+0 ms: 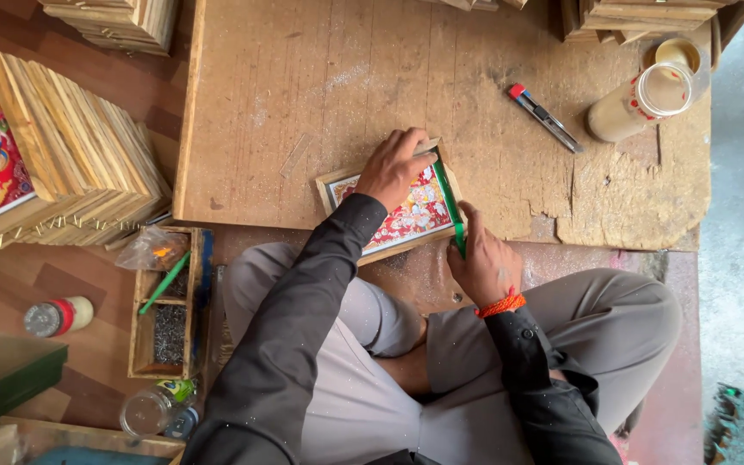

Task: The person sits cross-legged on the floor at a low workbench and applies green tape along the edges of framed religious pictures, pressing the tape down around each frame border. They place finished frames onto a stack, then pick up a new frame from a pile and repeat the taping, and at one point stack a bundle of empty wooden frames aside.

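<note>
In the middle of the frame, the left hand (396, 165) presses flat on a small picture frame (406, 213) on the wooden counter (303, 86). The right hand (486, 265) grips a green tool (451, 207) along its edge. Pressing firmly should stop it sliding.

My left hand (398, 168) covers the middle of the small framed picture (415, 215), so its image there is hidden. My right hand (486, 267) wraps the lower end of the green tool (449, 202); what my fingers (467, 226) grip is unseen. The stack of frames (53, 155) runs off the left edge. The contents of the wooden tray (170, 314) are too small to tell.
</note>
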{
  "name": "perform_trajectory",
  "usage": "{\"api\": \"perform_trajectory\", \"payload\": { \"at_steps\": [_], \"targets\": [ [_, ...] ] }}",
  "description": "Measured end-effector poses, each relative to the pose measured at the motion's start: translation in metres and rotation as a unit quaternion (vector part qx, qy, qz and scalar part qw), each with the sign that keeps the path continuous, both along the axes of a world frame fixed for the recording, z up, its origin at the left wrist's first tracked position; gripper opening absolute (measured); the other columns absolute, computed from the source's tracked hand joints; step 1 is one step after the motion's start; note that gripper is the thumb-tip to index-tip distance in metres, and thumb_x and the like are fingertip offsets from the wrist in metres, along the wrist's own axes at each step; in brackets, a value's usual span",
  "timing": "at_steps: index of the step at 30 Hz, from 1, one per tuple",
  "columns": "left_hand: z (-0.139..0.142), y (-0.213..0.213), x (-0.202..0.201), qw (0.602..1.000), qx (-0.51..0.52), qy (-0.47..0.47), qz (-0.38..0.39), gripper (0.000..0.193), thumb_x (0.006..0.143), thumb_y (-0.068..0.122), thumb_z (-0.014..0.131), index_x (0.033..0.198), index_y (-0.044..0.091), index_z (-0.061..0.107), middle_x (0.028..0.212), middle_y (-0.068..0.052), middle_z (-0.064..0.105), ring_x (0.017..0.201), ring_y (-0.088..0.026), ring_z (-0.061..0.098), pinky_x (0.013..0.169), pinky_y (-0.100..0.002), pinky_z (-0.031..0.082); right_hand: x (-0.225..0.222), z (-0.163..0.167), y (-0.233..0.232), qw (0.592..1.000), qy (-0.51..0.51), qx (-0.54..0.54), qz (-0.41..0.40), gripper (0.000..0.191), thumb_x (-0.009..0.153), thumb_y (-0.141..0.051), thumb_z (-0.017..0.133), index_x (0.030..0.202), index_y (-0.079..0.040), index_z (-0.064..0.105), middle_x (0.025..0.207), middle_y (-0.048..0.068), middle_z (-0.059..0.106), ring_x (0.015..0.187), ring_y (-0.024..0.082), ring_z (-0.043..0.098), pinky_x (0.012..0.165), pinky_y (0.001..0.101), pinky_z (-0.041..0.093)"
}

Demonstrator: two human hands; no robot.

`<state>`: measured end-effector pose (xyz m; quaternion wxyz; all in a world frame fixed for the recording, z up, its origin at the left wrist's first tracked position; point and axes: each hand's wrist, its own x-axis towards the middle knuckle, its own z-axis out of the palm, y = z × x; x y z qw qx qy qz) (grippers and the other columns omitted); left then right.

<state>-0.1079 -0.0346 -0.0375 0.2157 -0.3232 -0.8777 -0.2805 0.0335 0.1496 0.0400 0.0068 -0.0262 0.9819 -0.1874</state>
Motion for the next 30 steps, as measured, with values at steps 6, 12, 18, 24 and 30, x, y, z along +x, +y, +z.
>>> {"api": "perform_trajectory", "payload": {
  "at_steps": [6, 12, 18, 24, 30],
  "targets": [
    [0.003, -0.004, -0.003, 0.987, -0.087, -0.136, 0.007, 0.037, 0.091, -0.005, 0.064, 0.124, 0.01, 0.075, 0.124, -0.01, 0.056, 0.121, -0.03, 0.055, 0.11, -0.045, 0.046, 0.001, -0.001, 0.008, 1.0, -0.01, 0.003, 0.013, 0.067, 0.089, -0.027, 0.068, 0.151, -0.021, 0.042, 0.086, 0.013, 0.074, 0.072, 0.034, 0.071, 0.057, 0.0465, 0.054],
    [0.015, 0.0, 0.03, 0.989, -0.136, -0.019, -0.061, 0.042, 0.09, -0.003, 0.062, 0.122, 0.021, 0.076, 0.14, -0.011, 0.048, 0.138, -0.034, 0.04, 0.118, -0.051, 0.036, 0.0, -0.004, 0.013, 0.998, -0.054, -0.03, -0.011, 0.07, 0.089, -0.031, 0.069, 0.152, -0.028, 0.041, 0.077, 0.01, 0.072, 0.073, 0.034, 0.072, 0.059, 0.0476, 0.054],
    [0.03, 0.008, 0.06, 0.965, -0.195, -0.049, -0.171, 0.033, 0.086, 0.002, 0.065, 0.11, 0.022, 0.075, 0.159, -0.009, 0.032, 0.153, -0.034, 0.026, 0.125, -0.054, 0.029, 0.001, -0.005, 0.012, 0.996, -0.074, -0.039, -0.021, 0.071, 0.087, -0.032, 0.071, 0.151, -0.028, 0.041, 0.072, 0.009, 0.071, 0.074, 0.034, 0.072, 0.061, 0.0483, 0.054],
    [0.032, 0.006, 0.043, 0.967, -0.15, -0.077, -0.193, 0.043, 0.092, 0.002, 0.062, 0.112, 0.037, 0.078, 0.165, -0.007, 0.025, 0.153, -0.038, 0.021, 0.126, -0.055, 0.02, 0.0, 0.0, 0.013, 0.995, -0.084, -0.045, -0.023, 0.067, 0.087, -0.032, 0.07, 0.149, -0.031, 0.044, 0.072, 0.007, 0.071, 0.071, 0.032, 0.072, 0.059, 0.0461, 0.054],
    [0.022, -0.001, -0.007, 0.948, -0.3, -0.069, -0.074, 0.033, 0.094, 0.005, 0.068, 0.107, 0.033, 0.078, 0.172, -0.01, 0.025, 0.159, -0.037, 0.016, 0.13, -0.056, 0.009, -0.002, 0.002, 0.012, 0.993, -0.107, -0.021, -0.036, 0.067, 0.085, -0.032, 0.069, 0.149, -0.033, 0.047, 0.069, 0.007, 0.07, 0.067, 0.032, 0.071, 0.058, 0.0457, 0.053]
  ]
}}
